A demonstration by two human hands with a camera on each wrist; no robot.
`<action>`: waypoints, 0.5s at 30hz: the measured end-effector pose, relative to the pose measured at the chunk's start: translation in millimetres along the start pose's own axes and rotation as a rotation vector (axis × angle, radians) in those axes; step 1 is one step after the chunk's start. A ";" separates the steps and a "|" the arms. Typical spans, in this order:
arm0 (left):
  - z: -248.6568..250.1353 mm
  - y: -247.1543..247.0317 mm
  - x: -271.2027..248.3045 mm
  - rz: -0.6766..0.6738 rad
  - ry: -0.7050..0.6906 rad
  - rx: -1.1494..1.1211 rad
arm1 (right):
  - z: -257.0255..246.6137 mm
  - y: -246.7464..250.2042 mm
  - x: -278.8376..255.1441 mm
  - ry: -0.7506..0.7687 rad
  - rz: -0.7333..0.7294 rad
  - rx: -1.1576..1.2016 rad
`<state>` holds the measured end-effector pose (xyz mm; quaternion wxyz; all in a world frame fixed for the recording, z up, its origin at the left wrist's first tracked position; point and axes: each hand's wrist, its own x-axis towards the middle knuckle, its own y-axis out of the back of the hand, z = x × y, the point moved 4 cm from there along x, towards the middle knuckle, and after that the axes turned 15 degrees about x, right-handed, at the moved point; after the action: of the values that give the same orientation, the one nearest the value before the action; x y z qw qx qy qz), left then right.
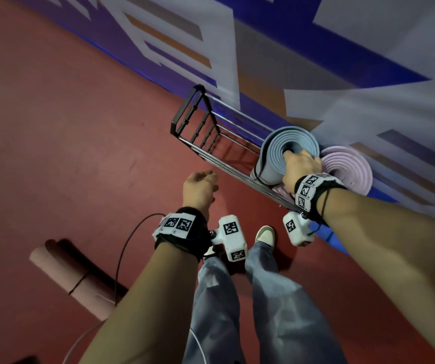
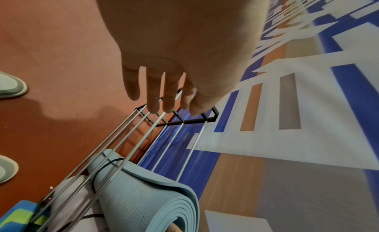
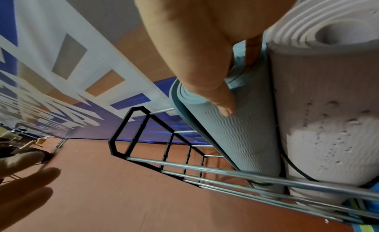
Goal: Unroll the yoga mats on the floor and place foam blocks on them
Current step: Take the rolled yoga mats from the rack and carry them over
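A rolled blue-grey yoga mat stands on end in a metal rack, tied with a black cord. My right hand grips its top edge, fingers hooked into the roll's core and thumb on the outside. A rolled pink mat stands right beside it. My left hand hovers empty in front of the rack with loose fingers. Another rolled pinkish mat lies on the red floor at lower left.
The rack stands against a wall banner of blue, white and orange. A blue and green object sits at the rack's base. My feet stand close to the rack; a cable trails over the red floor.
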<state>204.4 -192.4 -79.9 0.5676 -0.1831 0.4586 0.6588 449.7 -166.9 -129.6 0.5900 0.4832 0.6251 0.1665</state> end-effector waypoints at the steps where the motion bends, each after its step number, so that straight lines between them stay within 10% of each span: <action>1: 1.5 2.6 -1.1 -0.001 -0.007 0.000 | 0.1 5.1 -2.6 -0.004 0.022 0.024; 15: 84.6 20.1 -90.7 -0.153 -0.283 0.067 | -51.2 145.1 -103.0 0.071 0.274 0.119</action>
<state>235.8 -175.0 40.5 0.6807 -0.1040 0.3807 0.6172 446.0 -161.6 55.5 0.5095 0.5918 0.5827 0.2248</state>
